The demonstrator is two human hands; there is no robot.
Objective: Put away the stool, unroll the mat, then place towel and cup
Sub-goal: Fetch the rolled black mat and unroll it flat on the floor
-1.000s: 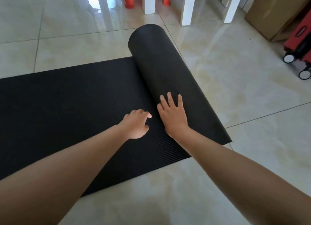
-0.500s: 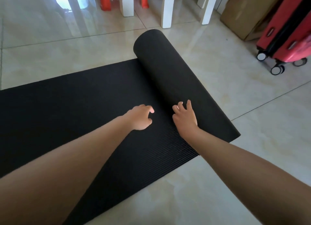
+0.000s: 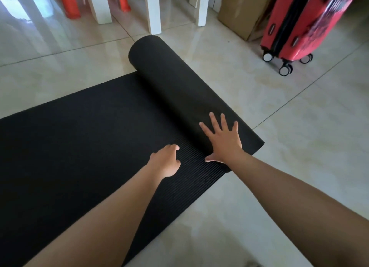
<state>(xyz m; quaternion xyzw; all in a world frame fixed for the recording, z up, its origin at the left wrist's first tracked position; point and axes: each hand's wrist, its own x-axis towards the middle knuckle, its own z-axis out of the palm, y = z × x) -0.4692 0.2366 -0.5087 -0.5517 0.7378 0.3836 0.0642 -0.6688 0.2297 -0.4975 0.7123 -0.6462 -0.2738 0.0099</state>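
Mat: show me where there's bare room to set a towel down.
Free: the flat mat left of the left hand; bare tiles between the roll and suitcase. Crowded: the roll's near end under the right hand.

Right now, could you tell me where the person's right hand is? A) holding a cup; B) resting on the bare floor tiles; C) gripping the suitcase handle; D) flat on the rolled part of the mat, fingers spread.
D: the right hand lies open, fingers spread, on the rolled part of the black mat.
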